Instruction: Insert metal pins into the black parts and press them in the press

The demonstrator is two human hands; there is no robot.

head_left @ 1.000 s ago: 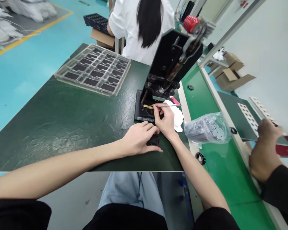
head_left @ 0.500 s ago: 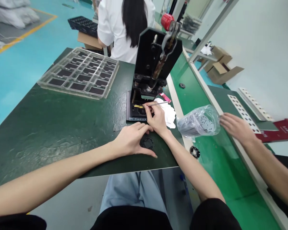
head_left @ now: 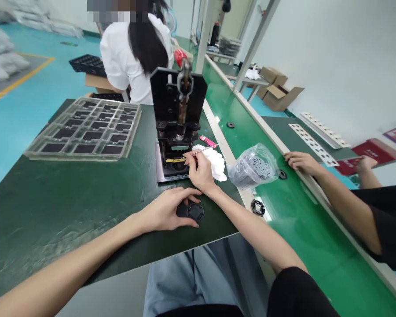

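My left hand curves around a round black plastic part lying on the table near its front edge. Its thumb and fingers are apart on either side of the part; whether they touch it I cannot tell. My right hand is closed in a pinch on a thin metal rod, which slants up to the right. Those fingertips are at the base of a black hand press with a red knob. A yellow strip lies across the press base, beside the fingertips.
Left stands a clear tray of dark pieces. White cloth, a pink packet and a bag of thin rods lie right. Black rings sit along the green belt. A co-worker's hand rests on its far rail.
The view has shifted, so the press and tray appear lower and further left. My left hand now frames the round part more closely. A black ring now lies by the co-worker's hand.
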